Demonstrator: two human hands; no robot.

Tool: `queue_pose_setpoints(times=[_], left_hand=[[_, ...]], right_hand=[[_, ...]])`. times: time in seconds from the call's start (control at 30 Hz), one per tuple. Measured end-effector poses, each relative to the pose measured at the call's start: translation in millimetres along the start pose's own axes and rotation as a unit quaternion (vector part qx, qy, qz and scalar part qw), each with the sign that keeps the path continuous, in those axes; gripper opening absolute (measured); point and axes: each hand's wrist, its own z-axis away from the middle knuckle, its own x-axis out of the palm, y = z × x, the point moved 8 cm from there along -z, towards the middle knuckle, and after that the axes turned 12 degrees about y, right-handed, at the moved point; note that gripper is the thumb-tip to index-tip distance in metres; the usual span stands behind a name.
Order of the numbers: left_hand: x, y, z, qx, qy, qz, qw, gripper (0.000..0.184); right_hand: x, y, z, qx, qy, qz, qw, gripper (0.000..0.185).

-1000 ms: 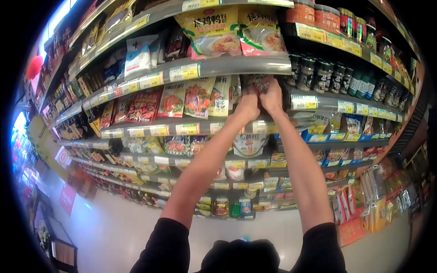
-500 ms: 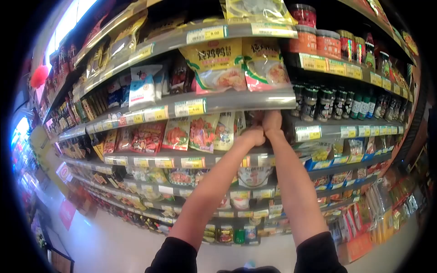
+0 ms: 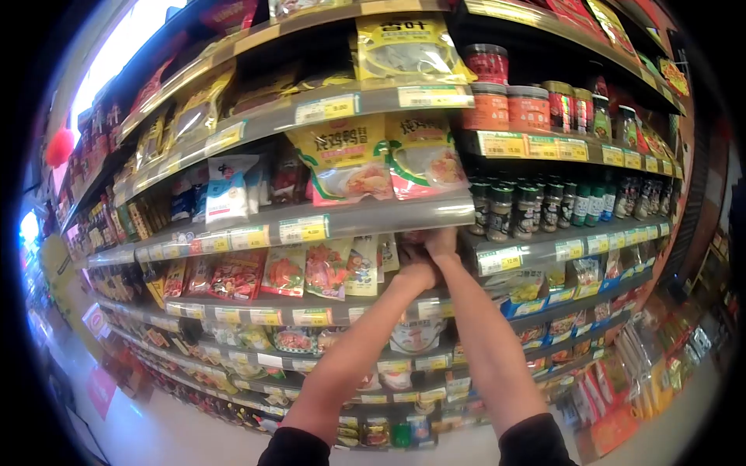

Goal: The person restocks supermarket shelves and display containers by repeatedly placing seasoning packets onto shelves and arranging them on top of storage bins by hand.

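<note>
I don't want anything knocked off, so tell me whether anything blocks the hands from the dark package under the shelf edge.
Nothing visible blocks the left hand or right hand from the dark package. The shelf edge above hides part of it; the pale pouch stands to its left, not in front.

Yellow bag (image 3: pixel 408 50), upper shelf: 香叶. Yellow-and-pink bag (image 3: pixel 343 163) below: 炖鸡鸭. Shelf tag (image 3: pixel 328 108) just above it: looks like 9.00. Price label (image 3: pixel 500 261) under spice jars (image 3: pixel 528 210): 12.00. Most other tags too blurry.
</note>
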Motion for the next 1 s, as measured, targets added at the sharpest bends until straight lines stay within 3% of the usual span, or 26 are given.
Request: queue_pose_setpoints(times=[0.07,0.1,0.2,0.23,0.33,0.37,0.63,0.73,0.77,0.8,0.87,0.9,0.93,1.0], left_hand=[[12,-11,-7,-0.018,0.033,-0.011,0.999,0.090],[8,-12,-5,-0.010,0.044,-0.005,0.999,0.090],[-9,-18,1,-0.010,0.143,0.109,0.984,0.082],[-15,-20,5,-0.015,0.187,0.163,0.969,0.079],[3,-10,-7,0.034,0.032,-0.073,0.996,0.089],[5,-14,-7,0.004,0.041,0.013,0.999,0.090],[30,-24,-25,0.028,0.021,-0.071,0.997,0.085],[-6,-17,6,0.050,0.076,0.043,0.995,0.071],[-40,8,42,0.099,0.108,0.121,0.982,0.067],[-64,28,72,0.148,0.140,0.197,0.959,0.063],[-62,33,117,0.151,0.252,0.166,0.941,0.056],[-80,51,153,0.161,0.284,0.195,0.925,0.055],[-90,64,194,0.164,0.309,0.228,0.909,0.053],[-16,42,246,0.092,0.174,0.331,0.923,0.051]], right_hand=[[-16,-34,2,-0.145,0.044,-0.015,0.988,0.024],[-1,7,-5,-0.008,0.056,-0.079,0.995,0.031],[16,9,-10,-0.002,-0.053,0.024,0.998,0.038],[26,14,-5,0.084,-0.123,0.007,0.989,0.049],[41,-17,-1,-0.055,-0.192,0.187,0.962,0.057],[42,-33,0,-0.112,-0.177,0.244,0.947,0.060],[36,-48,-5,-0.056,-0.159,0.217,0.962,0.056],[13,-78,9,-0.053,-0.188,0.219,0.956,0.058],[10,-82,21,-0.074,-0.231,0.257,0.935,0.062],[11,-75,41,-0.091,-0.260,0.252,0.928,0.065],[-57,-126,71,-0.094,-0.130,0.082,0.984,0.067],[-93,-158,91,-0.059,-0.105,0.029,0.992,0.056],[-117,-175,113,-0.053,-0.134,0.018,0.989,0.056],[-168,-212,156,-0.082,-0.169,-0.082,0.979,0.051]])
